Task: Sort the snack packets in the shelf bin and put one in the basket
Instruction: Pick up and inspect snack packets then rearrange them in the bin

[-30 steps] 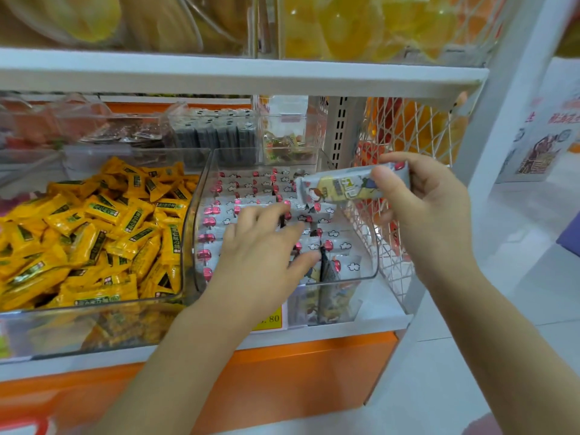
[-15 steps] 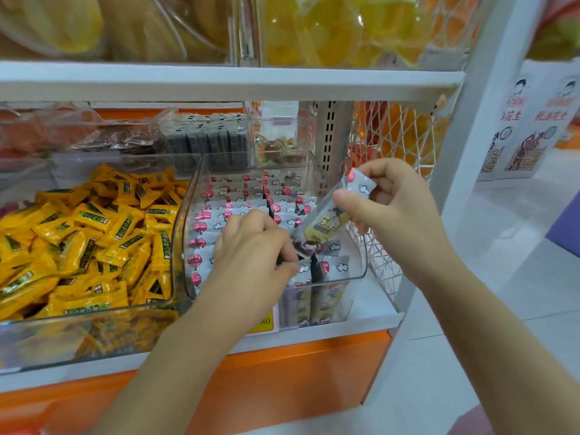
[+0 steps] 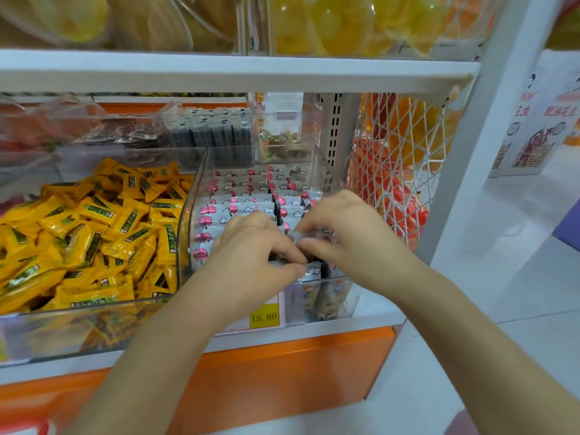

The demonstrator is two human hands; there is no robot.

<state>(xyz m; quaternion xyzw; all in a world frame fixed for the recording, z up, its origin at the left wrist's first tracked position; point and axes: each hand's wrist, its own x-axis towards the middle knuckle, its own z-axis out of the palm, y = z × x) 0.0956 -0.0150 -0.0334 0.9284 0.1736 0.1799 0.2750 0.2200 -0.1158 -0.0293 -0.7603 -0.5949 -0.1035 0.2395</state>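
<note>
A clear plastic shelf bin (image 3: 326, 171) holds rows of silvery snack packets (image 3: 241, 202) with pink marks and small clouds. Both hands are down in the front of this bin. My right hand (image 3: 342, 230) pinches one silvery packet (image 3: 303, 237) at its edge, pressing it in among the rows. My left hand (image 3: 254, 252) rests on the front packets, thumb and fingers closed on them right beside the right hand's fingertips. The packet is mostly hidden by the fingers. No basket is in view.
A neighbouring clear bin (image 3: 94, 312) on the left is full of yellow packets (image 3: 94, 227). A white shelf board (image 3: 219, 73) runs overhead. White wire mesh (image 3: 405, 152) closes the right side. A yellow price tag (image 3: 264, 316) sits on the bin front. White floor lies to the right.
My right hand brought the packet it held up beside the bin down into the front rows. My left hand stayed on the front packets, and the two hands now meet.
</note>
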